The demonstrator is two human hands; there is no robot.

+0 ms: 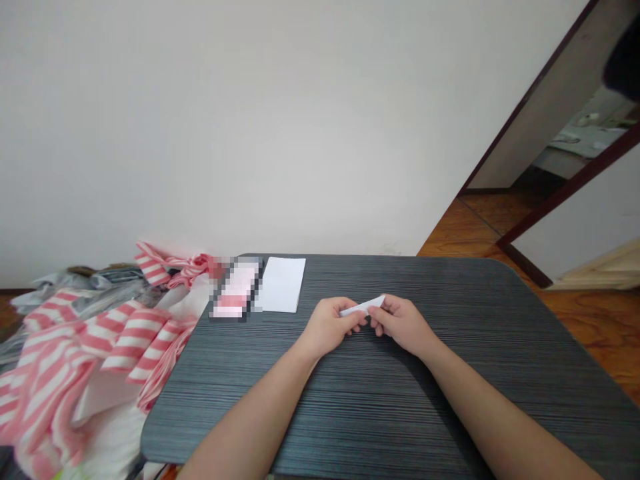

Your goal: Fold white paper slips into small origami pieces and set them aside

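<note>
Above dark table (450,407) | folded paper (363,307) | between left hand (330,327), right hand (403,325) (fingers pinching)

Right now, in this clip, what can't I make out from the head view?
Head view:
The folded white paper: partly hidden by the left hand and right hand.
The pixelated flat object: blurred, kind unreadable.
The pink-and-white striped material: cut off by the left and bottom edges.
The dark shape: blurred, cut off by the right edge.
</note>
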